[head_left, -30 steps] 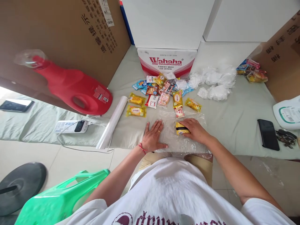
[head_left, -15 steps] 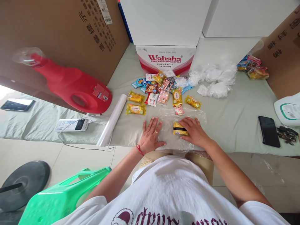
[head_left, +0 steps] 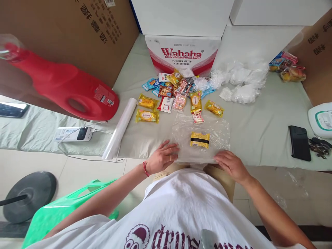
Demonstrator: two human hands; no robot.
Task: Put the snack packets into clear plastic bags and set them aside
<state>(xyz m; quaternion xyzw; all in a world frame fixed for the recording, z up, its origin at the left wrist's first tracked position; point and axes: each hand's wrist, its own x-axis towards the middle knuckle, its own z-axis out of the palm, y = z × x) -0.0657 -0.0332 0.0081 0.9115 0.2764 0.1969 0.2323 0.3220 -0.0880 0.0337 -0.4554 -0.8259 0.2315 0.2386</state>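
A thin sheet of clear plastic film (head_left: 219, 129) lies spread at the table's front edge. On its middle rests a yellow snack packet (head_left: 199, 139) with a black band across it, touched by neither hand. My left hand (head_left: 164, 156) is closed at the film's near left corner, thumb mostly hidden. At the near right corner, my right hand (head_left: 230, 164) has its fingers pressed together on the film. Beyond the film sit a small red-and-white packet (head_left: 198, 117) and several yellow snack packets (head_left: 146, 116).
A film roll (head_left: 121, 128) lies left of my hands, near a white power bank (head_left: 74, 134) and a large red bottle (head_left: 70, 90). Wrapped bundles (head_left: 245, 81) and a Wahaha box (head_left: 183, 55) stand behind. A black phone (head_left: 300, 143) lies right.
My right hand has left the yellow packet and moved toward me to the film's near right corner. The left hand has drawn back to the near left corner. The view has shifted slightly.
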